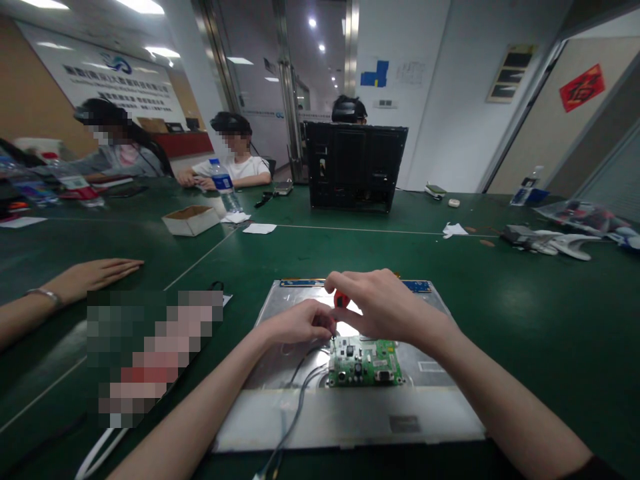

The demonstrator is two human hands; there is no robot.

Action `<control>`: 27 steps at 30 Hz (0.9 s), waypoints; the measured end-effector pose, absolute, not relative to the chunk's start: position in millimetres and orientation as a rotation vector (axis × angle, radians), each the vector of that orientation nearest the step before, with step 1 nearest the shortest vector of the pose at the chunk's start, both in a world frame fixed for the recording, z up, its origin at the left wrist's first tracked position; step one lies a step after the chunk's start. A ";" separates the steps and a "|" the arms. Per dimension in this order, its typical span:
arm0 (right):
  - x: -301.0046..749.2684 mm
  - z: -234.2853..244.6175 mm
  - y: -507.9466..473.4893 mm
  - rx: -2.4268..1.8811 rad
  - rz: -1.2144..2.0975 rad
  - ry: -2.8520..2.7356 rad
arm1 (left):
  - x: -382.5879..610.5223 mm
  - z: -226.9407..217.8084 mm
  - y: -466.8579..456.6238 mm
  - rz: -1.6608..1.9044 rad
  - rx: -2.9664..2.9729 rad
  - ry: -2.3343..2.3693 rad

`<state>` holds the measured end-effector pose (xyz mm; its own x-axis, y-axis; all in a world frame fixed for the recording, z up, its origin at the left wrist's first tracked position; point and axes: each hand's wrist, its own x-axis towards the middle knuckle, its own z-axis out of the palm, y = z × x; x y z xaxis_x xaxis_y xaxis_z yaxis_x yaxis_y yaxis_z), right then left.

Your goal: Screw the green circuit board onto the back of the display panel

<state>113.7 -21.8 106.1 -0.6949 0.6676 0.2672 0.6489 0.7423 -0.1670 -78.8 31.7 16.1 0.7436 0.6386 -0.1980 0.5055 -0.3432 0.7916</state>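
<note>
My right hand point(383, 303) grips a red-handled screwdriver point(341, 300), held roughly upright above the top left corner of a green circuit board point(367, 361). Beside its lower end, the fingers of my left hand point(305, 323) are pinched together; what they hold, if anything, is hidden. The board lies on the silver metal back of a flat display panel point(435, 420). Grey cables point(301, 400) run from the board's left side down over the panel's near edge. Along the far edge of the panel is a narrow blue circuit strip point(417, 287).
At left, another person's hand point(100, 273) lies flat on the green table point(525, 320), near a blurred-out object. Farther back stand an open cardboard box point(190, 220), a water bottle point(225, 185) and a black monitor housing point(356, 167). White gloves point(550, 241) lie at right. Several people sit opposite.
</note>
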 end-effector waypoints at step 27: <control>117.0 109.3 -23.8 -1.054 0.056 -2.611 | -80.9 11.8 34.9 0.168 1.991 0.803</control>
<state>117.0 -23.8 109.3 -0.6750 0.6819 0.2818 0.6692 0.7266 -0.1554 -80.9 34.9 11.8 0.7748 0.5998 -0.1996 0.4694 -0.3343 0.8173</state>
